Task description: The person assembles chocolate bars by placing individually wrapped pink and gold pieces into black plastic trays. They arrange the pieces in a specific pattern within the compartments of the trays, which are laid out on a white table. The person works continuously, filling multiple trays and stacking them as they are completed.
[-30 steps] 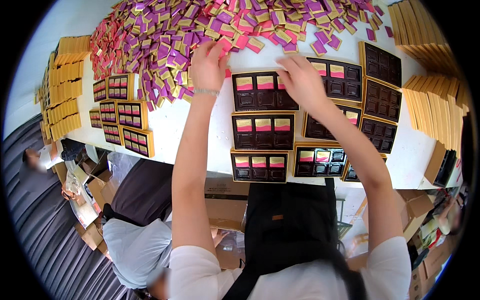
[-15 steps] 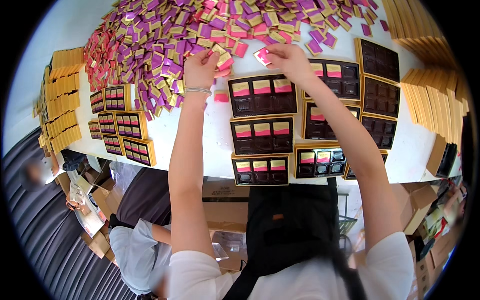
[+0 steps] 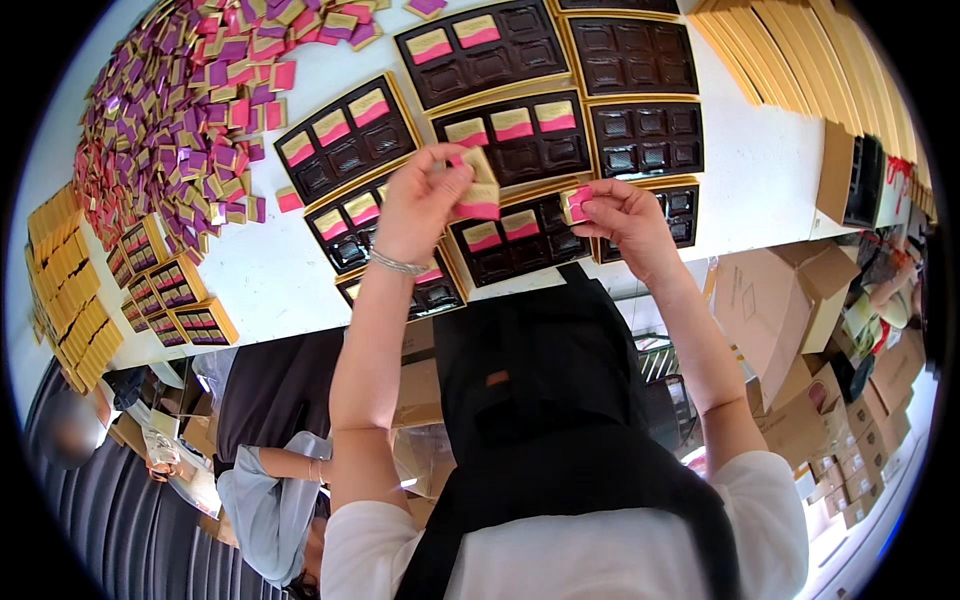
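My left hand [image 3: 418,203] holds a small stack of pink-and-gold wrapped chocolate squares [image 3: 478,188] above the dark trays. My right hand [image 3: 622,215] pinches one pink-and-gold square [image 3: 576,203] between thumb and fingers. Both hands hover over a brown compartment tray with gold rim [image 3: 520,238] that has pink-and-gold squares in its upper row. More such trays [image 3: 345,135] lie side by side on the white table [image 3: 270,275], some partly filled, some with bare compartments [image 3: 648,140].
A big heap of purple, pink and gold wrapped squares [image 3: 170,130] covers the table's far left. Small filled boxes [image 3: 170,290] and yellow stacks [image 3: 65,290] sit at the left edge. Yellow lids [image 3: 800,60] line the right. Cardboard boxes [image 3: 790,300] stand below; another person [image 3: 270,490] sits at lower left.
Both hands have pulled back from the heap toward me, over the trays, and carry wrapped squares. The view has tilted, so the table looks turned.
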### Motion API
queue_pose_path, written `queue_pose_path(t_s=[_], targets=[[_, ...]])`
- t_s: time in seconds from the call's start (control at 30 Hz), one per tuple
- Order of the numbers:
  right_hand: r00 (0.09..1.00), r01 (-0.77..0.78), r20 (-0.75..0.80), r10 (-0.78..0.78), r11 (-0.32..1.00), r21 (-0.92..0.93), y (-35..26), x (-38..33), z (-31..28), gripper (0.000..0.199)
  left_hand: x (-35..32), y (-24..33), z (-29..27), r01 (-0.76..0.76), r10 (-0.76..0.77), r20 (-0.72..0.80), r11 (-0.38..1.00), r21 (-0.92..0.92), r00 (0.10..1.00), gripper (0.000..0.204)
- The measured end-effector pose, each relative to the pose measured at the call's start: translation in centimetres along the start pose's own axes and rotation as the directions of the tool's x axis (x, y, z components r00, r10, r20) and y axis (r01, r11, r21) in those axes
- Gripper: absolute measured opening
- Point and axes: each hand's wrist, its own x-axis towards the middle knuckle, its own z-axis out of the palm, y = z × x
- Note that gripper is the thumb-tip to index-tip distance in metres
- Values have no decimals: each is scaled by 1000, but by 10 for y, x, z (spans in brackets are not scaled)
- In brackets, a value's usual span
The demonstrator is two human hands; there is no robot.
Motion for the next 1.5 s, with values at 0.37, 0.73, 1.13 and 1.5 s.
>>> queue_pose_path(t_s=[0.37, 0.73, 1.13, 1.5], targets=[[661, 574, 211, -720, 305, -760, 47, -17, -14, 30, -27, -58, 54, 78, -79, 8, 957, -281, 997, 17], [540, 443, 375, -753, -125, -888, 64, -7, -4, 31, -34, -58, 67, -36, -1, -181, 979, -203, 984, 21], [693, 462, -10, -721, 455, -761, 51, -44, -2, 44, -31, -64, 115, -215, 198, -283, 976, -32, 939, 16], [743, 327, -320, -587, 737, -592, 21, -34, -77, 17, 29, -82, 185, -587, 806, -39, 461, 665, 590, 22]])
